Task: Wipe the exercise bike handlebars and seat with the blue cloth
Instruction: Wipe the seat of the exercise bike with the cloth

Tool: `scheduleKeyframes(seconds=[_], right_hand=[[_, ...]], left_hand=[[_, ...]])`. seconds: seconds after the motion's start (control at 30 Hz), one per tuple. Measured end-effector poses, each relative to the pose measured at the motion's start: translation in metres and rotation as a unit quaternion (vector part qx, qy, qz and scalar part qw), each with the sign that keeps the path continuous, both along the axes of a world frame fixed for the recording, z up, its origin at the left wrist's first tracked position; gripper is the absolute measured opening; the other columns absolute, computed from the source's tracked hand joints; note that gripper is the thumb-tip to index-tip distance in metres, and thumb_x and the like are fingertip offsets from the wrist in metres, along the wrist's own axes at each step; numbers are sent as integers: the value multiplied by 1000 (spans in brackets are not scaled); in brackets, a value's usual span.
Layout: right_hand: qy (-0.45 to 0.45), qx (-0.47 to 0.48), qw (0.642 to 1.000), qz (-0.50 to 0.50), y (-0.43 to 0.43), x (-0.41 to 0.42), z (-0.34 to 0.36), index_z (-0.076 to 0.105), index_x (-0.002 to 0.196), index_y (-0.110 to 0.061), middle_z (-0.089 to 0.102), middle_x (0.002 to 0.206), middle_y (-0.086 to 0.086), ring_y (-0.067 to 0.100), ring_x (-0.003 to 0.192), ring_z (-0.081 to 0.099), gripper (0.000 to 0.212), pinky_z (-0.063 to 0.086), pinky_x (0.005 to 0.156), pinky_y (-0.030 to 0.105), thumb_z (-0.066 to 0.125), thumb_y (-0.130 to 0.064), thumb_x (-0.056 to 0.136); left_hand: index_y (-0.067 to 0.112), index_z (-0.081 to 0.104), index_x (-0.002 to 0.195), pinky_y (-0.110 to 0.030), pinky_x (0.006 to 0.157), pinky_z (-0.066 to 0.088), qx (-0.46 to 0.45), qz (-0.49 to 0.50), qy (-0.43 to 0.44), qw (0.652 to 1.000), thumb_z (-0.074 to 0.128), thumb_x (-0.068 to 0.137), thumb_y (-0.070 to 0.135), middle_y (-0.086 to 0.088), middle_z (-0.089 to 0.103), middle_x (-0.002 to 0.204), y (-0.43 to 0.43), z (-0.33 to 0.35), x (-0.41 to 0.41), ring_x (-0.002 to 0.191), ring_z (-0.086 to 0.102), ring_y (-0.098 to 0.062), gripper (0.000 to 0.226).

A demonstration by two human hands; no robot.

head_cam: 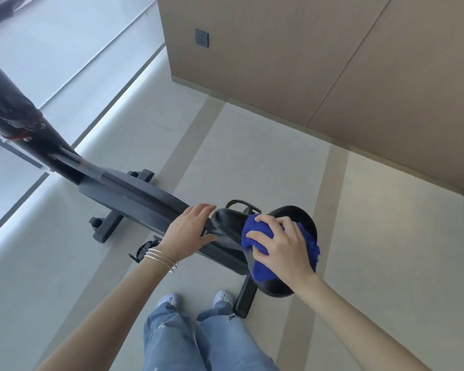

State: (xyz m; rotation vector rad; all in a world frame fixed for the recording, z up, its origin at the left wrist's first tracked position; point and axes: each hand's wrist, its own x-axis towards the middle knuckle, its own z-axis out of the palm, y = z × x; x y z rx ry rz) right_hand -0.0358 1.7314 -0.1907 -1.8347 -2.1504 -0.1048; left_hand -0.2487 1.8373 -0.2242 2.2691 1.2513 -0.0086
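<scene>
On a pale floor (252,156), an exercise bike (134,191) is stood. Its seat (225,223) is touched at the nose by the left hand (190,231), fingers straight; a blue cloth (261,269) is gripped and pressed onto it by the right hand (279,245).

Daylight floods your view from the window (51,57) at upper left.
Bright overall; glare strip w/ blown highlights along the sill (110,116). Soft, faint shadows under the bike frame (134,194) on the floor (265,156). Wide-angle bend at edges; near post (8,103) is blurred, pic slightly soft.
</scene>
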Motion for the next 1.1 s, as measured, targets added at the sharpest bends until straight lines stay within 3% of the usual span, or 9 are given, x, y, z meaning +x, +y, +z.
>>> scheduleKeyframes(seconds=[0.27,0.47,0.57,0.63,0.73,0.93,1.1], right_hand=[[0,-74,991,-110,13,30,9,73,88,-26,67,110,-2,29,86,60,19,50,72,38,71,-24,70],[27,-192,960,-201,65,53,9,65,111,-35,53,125,-5,30,104,53,28,40,92,40,55,-44,87],[-17,-143,972,-185,26,37,7,63,113,-33,49,135,-3,34,105,50,32,43,85,46,63,-42,83],[-16,-86,980,-181,-13,28,2,66,108,-30,55,132,1,34,100,54,31,48,75,45,71,-34,77],[-9,-36,987,-159,-35,32,-7,69,107,-29,60,128,4,32,99,58,31,51,74,42,74,-28,76],[45,-75,975,-205,8,44,1,69,110,-24,60,123,6,35,94,58,33,54,71,43,72,-31,77],[17,-25,978,-208,-30,27,-7,68,110,-24,60,126,9,34,95,60,35,55,73,43,72,-27,75]], left_hand=[[22,36,138,-34,111,28,71,-101,-1,992,66,75,53,5,43,143,-13,8,58,134,36,-18,77],[24,42,132,-33,104,35,58,-99,9,993,70,70,54,7,50,136,-9,11,61,127,43,-18,74],[26,43,131,-32,103,36,57,-89,1,994,72,69,54,9,51,135,-11,10,60,127,43,-17,74],[26,43,131,-32,104,36,60,-84,-5,995,72,69,54,9,51,134,-11,8,59,127,43,-16,74],[25,42,133,-31,105,33,69,-85,-6,994,72,69,54,8,50,135,-12,7,59,127,42,-16,76],[23,36,138,-35,111,30,82,-98,13,992,67,75,53,5,45,141,-16,6,60,133,36,-19,77],[24,29,142,-36,114,25,86,-101,26,991,61,77,57,7,39,146,-19,5,58,136,31,-18,80]])
